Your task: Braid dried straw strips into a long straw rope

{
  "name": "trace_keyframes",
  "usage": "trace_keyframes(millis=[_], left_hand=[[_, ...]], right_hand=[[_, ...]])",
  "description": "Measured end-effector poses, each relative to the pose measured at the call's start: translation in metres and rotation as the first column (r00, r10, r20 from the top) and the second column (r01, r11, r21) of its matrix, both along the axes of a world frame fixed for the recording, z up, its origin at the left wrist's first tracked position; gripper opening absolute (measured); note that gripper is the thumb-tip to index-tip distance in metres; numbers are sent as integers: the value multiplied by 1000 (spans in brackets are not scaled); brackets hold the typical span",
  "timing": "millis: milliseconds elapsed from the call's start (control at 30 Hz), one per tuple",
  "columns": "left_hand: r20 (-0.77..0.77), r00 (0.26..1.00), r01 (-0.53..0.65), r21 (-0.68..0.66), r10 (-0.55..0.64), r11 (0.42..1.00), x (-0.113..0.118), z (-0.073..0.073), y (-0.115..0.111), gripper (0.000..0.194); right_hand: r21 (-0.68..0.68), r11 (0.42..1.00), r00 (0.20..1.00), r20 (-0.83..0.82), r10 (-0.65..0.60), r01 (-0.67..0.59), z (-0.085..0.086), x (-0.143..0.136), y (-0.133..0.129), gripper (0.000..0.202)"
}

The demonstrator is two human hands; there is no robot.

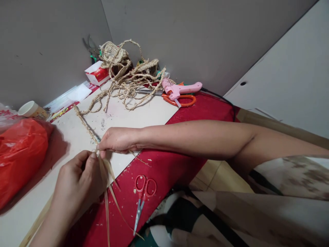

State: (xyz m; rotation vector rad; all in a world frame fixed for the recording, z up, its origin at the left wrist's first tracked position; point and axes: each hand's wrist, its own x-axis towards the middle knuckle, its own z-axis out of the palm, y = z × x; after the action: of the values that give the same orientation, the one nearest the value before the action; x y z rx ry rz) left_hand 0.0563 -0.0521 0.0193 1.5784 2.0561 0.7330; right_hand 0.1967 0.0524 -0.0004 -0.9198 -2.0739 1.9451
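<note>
Tan, plant-like braid (86, 126) slants across the white board (118, 118) on the red counter (164, 171), its far part running into a loose heap near the wall. At its near end the right hand (114, 139) is closed narrow, fingertips on the braid. The left hand (74, 171) meets it, thumb and forefinger pinching the strands (107, 195) where they leave the braid; they trail past the board's edge. Small scissors (139, 210) lie open beside them, and a pink glue gun (180, 90) rests by the heap.

The braid looks light, rough and bendable, easy to grip but quick to snag on its own loops. The flat strands seem thinner, likely to split or slip if tugged singly. The best hold is a close pinch where strands and braid meet, with light, even tension.
</note>
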Motion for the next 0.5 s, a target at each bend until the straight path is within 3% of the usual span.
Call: trace_keyframes(millis=[133,267,433,500], left_hand=[[-278,961,20,69,0,997,11,-7,-8,16],[-197,978,-46,151,75,987,26,-16,-15,17],[-251,955,187,110,-155,976,27,-9,-24,12],[-246,967,126,227,-68,966,21,-4,-21,19]], right_hand=[[-76,997,999,33,-21,24,5,2,-7,18],[-74,997,998,58,-13,18,7,5,-10,27],[-208,978,1000,12,0,3,2,1,-3,18],[-298,954,999,-25,26,-32,2,0,1,15]])
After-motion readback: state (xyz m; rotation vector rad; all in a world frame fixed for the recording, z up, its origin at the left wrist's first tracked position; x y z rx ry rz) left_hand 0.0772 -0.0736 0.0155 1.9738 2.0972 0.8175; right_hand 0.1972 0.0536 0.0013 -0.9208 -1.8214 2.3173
